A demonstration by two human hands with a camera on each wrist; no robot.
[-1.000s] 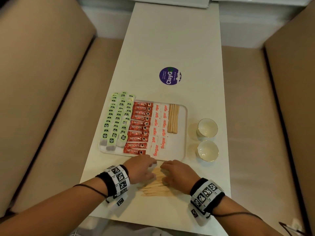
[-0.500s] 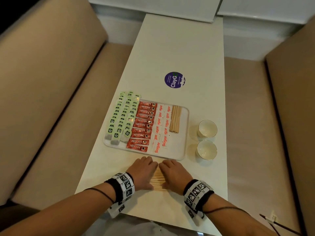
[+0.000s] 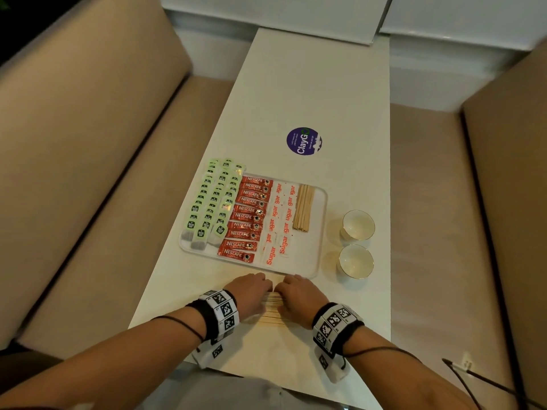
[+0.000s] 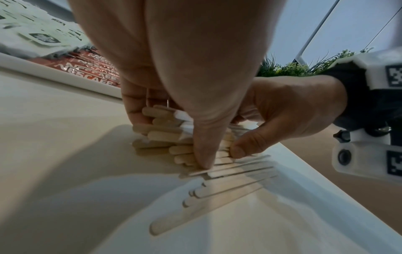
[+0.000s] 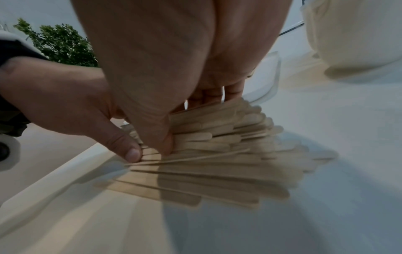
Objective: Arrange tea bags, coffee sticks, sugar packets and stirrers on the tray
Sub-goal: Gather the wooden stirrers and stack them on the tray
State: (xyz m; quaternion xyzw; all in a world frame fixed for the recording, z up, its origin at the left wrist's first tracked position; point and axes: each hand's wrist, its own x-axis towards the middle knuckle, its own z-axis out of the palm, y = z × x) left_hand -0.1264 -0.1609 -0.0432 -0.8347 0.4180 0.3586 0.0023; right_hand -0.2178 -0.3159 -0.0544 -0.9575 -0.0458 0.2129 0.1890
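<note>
1. The left hand (image 3: 251,291) and right hand (image 3: 297,297) have drawn closer since a second ago; each grip seemingly curls round the loose wooden stirrers (image 3: 270,303) on the bench (image 3: 325,84), gathering them.
2. At 12 o'clock, the tray (image 3: 321,232) awaits this bundle.

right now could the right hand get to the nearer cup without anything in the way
Probably yes. The nearer cup stands on bare table just beyond and to the right of the right hand, with nothing between them; but that hand is busy gripping the loose stirrers.
</note>
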